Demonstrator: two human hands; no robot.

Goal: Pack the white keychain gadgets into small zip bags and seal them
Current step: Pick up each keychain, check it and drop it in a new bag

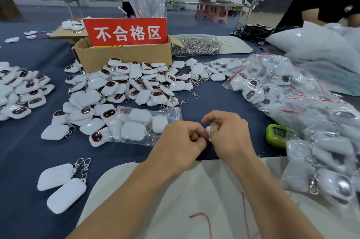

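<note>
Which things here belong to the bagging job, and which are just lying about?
Job: left hand and right hand pinching a small white item; loose gadgets; bagged gadgets.
Lying about: cardboard box with red sign; green timer; metal clasps.

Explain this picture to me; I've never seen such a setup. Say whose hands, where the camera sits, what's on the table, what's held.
There is no machine: one camera worn on a person's head looks down at their bare hands. The left hand and right hand meet in the middle, both pinching a small white item, mostly hidden in their grip, so I cannot tell what it is. On the blue table lie a pile of white keychain gadgets, a cardboard box with a red sign, gadgets already in small clear bags at right, and a green timer.
</note>
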